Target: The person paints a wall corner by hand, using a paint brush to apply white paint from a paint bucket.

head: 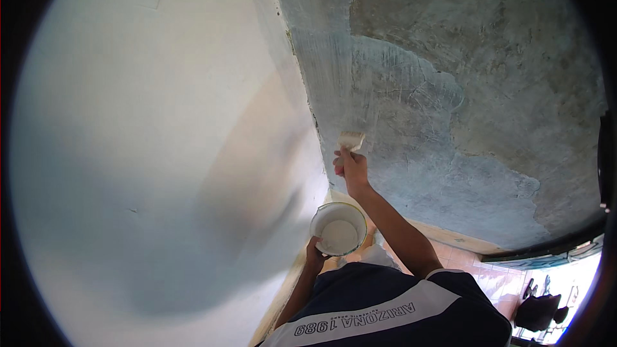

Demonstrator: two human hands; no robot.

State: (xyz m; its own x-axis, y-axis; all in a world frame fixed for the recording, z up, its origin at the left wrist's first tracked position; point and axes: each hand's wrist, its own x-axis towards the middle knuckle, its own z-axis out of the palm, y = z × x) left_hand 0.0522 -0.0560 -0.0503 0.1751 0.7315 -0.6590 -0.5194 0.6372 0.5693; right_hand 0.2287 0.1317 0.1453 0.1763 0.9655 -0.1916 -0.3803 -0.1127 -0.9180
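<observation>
My right hand [352, 168] is closed around the handle of a flat paintbrush [351, 140], whose pale bristles point up against the grey plaster wall [409, 106], close to the corner. Streaky, whitish brush marks run along that wall beside the corner. Below, my left hand [316, 256] grips the rim of a white plastic bucket [338, 212], thumb over the edge. White paint [339, 237] lies in the bottom of the bucket.
A smooth white wall [144, 130] meets the grey wall at the corner on my left. Pinkish floor tiles [496, 282] and crumpled plastic sheeting [378, 255] show below. A dark object [537, 312] stands by a bright opening at the lower right.
</observation>
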